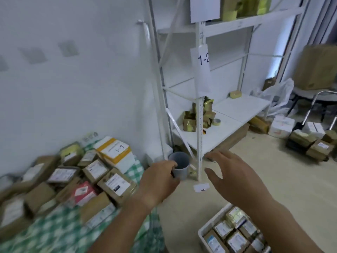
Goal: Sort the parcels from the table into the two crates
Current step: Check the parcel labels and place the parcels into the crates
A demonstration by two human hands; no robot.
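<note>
Left hand [160,181] curled, empty; right hand [231,178] spread; parcels [94,172] on checked table [54,232]; white shelving [218,114].

Both hands, left hand [160,181] and right hand [235,178], hover empty above parcels [94,179].

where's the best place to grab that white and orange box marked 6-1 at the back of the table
Grip the white and orange box by its two long side edges, coming down from above. It lies flat on top of the pile of parcels with its top face clear, while neighbours crowd its lower sides. Both hands likely suit it.
</note>
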